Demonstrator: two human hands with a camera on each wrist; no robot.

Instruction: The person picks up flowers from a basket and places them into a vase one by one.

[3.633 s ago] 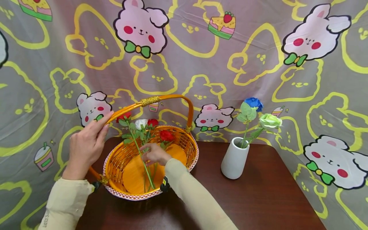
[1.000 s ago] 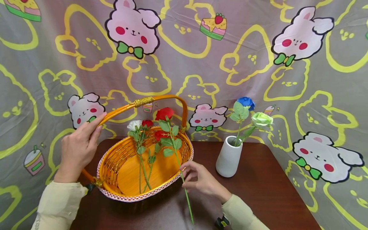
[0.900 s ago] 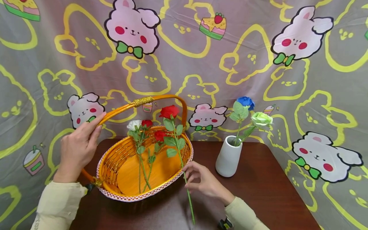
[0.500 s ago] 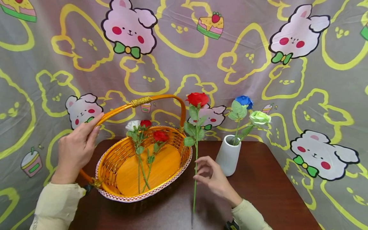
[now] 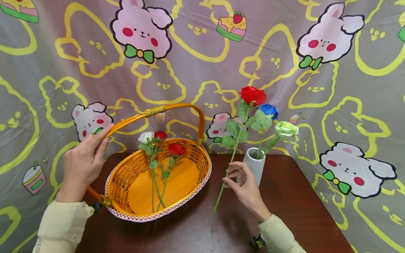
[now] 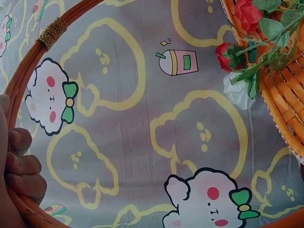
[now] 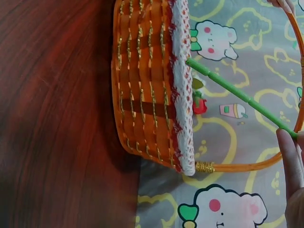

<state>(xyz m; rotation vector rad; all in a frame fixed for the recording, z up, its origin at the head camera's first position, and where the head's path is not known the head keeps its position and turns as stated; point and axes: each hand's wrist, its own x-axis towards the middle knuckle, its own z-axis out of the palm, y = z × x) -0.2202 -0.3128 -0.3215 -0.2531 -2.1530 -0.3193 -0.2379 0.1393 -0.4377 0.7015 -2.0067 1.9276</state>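
Observation:
My left hand (image 5: 83, 162) grips the left side of the orange basket's handle (image 5: 186, 105); the left wrist view shows its curled fingers (image 6: 26, 166) round the handle. My right hand (image 5: 246, 186) pinches the green stem of a red rose (image 5: 253, 95), which leans to the right with its bloom up. The rose's lower stem (image 7: 232, 89) crosses in front of the basket rim in the right wrist view. Behind my right hand stands a white vase (image 5: 257, 163) with a blue rose (image 5: 269, 110) and a pale green rose (image 5: 286, 129) in it.
The basket (image 5: 126, 214) holds a white rose (image 5: 146, 137) and two red roses, one at the back (image 5: 160, 135) and one further right (image 5: 176, 149). It stands on a dark brown table (image 5: 294, 211). A patterned curtain (image 5: 196, 70) hangs behind the table.
My right hand has carried the red rose out of the basket and rightward, up close to the vase. The rose now tilts right. My left hand keeps its grip on the handle.

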